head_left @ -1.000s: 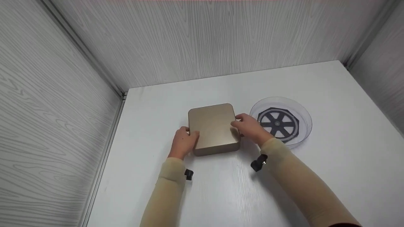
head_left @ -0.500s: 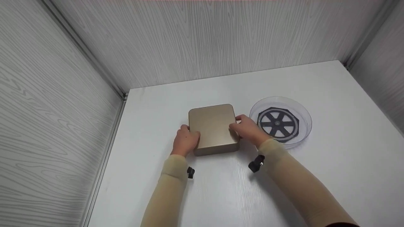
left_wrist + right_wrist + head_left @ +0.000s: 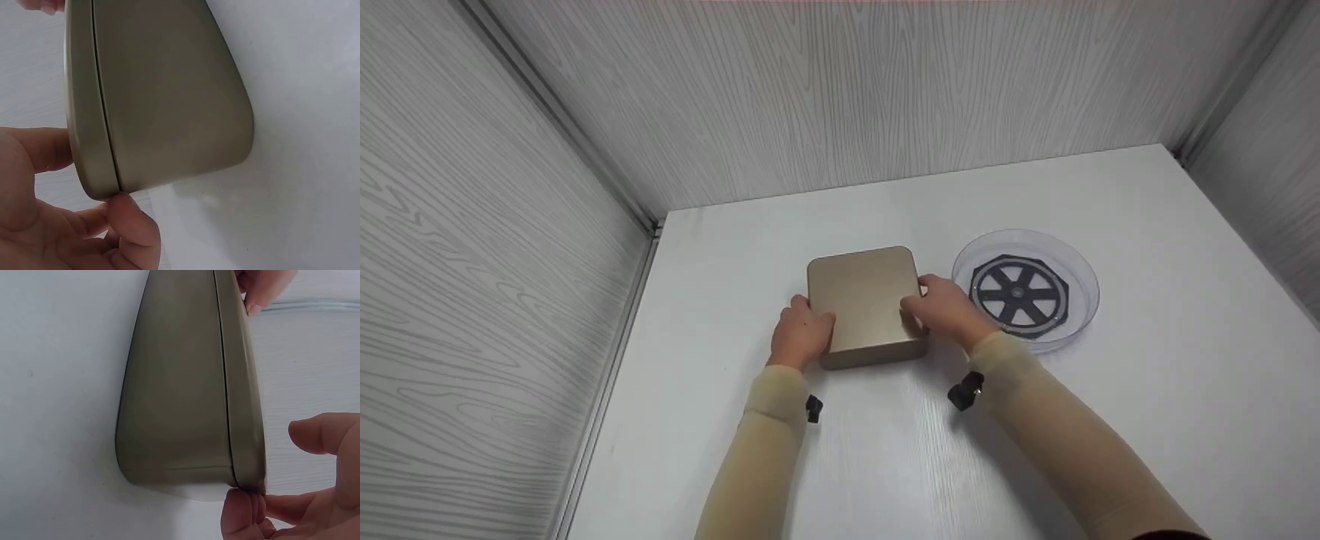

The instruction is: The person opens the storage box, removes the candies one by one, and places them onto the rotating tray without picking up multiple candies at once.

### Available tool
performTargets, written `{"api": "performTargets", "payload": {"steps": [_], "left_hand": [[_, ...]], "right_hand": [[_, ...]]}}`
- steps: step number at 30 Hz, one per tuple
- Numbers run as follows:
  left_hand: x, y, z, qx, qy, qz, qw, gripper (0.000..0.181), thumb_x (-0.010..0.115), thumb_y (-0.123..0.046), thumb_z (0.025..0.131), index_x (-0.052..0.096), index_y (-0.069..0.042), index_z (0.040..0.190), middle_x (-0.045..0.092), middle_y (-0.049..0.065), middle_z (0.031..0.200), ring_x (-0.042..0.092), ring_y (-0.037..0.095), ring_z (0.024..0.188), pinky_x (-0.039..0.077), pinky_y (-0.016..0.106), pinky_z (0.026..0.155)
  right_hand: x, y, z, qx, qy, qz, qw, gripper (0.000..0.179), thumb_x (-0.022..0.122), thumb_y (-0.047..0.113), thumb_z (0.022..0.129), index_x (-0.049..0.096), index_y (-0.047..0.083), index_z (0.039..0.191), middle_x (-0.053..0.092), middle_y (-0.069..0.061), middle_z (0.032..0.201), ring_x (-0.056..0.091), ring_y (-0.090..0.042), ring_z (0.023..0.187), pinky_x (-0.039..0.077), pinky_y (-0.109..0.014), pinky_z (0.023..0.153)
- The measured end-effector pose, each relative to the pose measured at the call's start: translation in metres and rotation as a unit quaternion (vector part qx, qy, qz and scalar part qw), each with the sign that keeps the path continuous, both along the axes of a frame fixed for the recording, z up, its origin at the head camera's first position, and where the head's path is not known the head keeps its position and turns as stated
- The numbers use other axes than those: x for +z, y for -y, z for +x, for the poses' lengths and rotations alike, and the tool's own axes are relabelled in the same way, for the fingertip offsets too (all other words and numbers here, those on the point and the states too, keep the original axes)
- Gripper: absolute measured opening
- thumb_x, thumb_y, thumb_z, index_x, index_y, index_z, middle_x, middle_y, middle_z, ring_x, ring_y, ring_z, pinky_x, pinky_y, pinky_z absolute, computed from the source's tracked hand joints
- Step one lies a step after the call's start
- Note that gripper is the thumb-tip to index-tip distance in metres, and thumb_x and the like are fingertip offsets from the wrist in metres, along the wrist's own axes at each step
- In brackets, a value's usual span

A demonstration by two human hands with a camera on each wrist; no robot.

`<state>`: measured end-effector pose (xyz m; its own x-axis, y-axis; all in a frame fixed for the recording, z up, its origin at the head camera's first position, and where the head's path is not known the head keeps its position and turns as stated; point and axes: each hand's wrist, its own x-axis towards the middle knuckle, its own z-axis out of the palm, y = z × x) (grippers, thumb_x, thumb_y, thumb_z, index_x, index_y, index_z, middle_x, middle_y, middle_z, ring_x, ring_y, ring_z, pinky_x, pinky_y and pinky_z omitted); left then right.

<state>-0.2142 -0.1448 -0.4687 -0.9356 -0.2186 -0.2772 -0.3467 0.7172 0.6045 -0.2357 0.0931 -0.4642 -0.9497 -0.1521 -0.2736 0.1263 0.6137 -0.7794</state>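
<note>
A gold-brown metal tin box with rounded corners sits on the white table. A seam beneath its lid shows in the left wrist view, with no visible gap. My left hand grips the box's left side, thumb on top and curled fingertips at the seam. On the opposite side my right hand has its curled fingertips at the lid's lower edge. Its thumb stands off the lid's top in the right wrist view.
To the right, close by my right hand, a clear round dish holds a dark octagonal piece with a spoked wheel pattern. White wood-grain panels enclose the table at the back and sides.
My right hand has shifted slightly down and left, its thumb further over the lid. The left fingers have slid slightly up along the box's side. The box stays nearly in place.
</note>
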Motion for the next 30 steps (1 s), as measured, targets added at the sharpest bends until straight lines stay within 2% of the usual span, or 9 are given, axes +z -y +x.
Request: {"api": "performTargets", "payload": {"steps": [9,12,16,21,25,30], "left_hand": [[0.000,0.003,0.004,-0.003,0.013,0.024,0.9996,0.058,0.054,-0.032,0.101,0.038,-0.001,0.148,0.052,0.021,0.139,0.055,0.031,0.118,0.046,0.047,0.101],[-0.003,0.005,0.004,-0.012,0.015,0.035,0.9992,0.060,0.053,-0.032,0.102,0.036,-0.001,0.150,0.050,0.021,0.142,0.053,0.031,0.123,0.044,0.047,0.104],[-0.005,0.007,0.004,-0.015,0.010,0.039,0.9991,0.060,0.054,-0.034,0.103,0.037,-0.001,0.149,0.050,0.020,0.143,0.051,0.032,0.129,0.042,0.048,0.106],[-0.005,0.009,0.001,-0.013,0.000,0.020,0.9997,0.058,0.054,-0.033,0.103,0.039,0.000,0.148,0.051,0.020,0.138,0.053,0.033,0.124,0.043,0.048,0.104],[-0.007,0.009,0.002,-0.012,-0.008,0.004,0.9999,0.057,0.054,-0.033,0.103,0.041,0.000,0.147,0.052,0.020,0.134,0.054,0.032,0.121,0.044,0.047,0.103],[0.001,0.011,0.003,-0.015,-0.032,-0.011,0.9993,0.057,0.053,-0.033,0.102,0.042,0.001,0.147,0.052,0.019,0.131,0.055,0.033,0.120,0.045,0.047,0.102]], "right_hand": [[-0.001,0.006,-0.002,-0.009,0.011,0.013,0.9998,0.065,0.062,0.025,0.091,0.043,-0.007,0.144,0.059,-0.020,0.132,0.055,-0.029,0.113,0.046,-0.044,0.100],[-0.001,0.006,-0.003,-0.006,0.005,0.019,0.9998,0.066,0.062,0.026,0.093,0.042,-0.007,0.145,0.058,-0.021,0.134,0.055,-0.029,0.117,0.044,-0.045,0.104],[-0.004,0.007,-0.003,-0.006,0.001,0.014,0.9999,0.066,0.062,0.026,0.093,0.041,-0.007,0.146,0.059,-0.022,0.133,0.057,-0.030,0.116,0.044,-0.045,0.103],[-0.011,0.009,-0.004,-0.007,0.000,-0.010,0.9999,0.067,0.063,0.025,0.093,0.038,-0.004,0.149,0.059,-0.021,0.131,0.058,-0.030,0.114,0.046,-0.045,0.100],[-0.014,0.010,-0.005,0.002,-0.012,-0.013,0.9998,0.072,0.062,0.023,0.094,0.031,-0.001,0.154,0.055,-0.022,0.139,0.055,-0.031,0.123,0.041,-0.046,0.106],[-0.011,0.014,-0.006,0.014,-0.046,0.003,0.9989,0.072,0.061,0.021,0.093,0.031,-0.003,0.154,0.051,-0.024,0.144,0.050,-0.032,0.131,0.038,-0.047,0.110]]}}
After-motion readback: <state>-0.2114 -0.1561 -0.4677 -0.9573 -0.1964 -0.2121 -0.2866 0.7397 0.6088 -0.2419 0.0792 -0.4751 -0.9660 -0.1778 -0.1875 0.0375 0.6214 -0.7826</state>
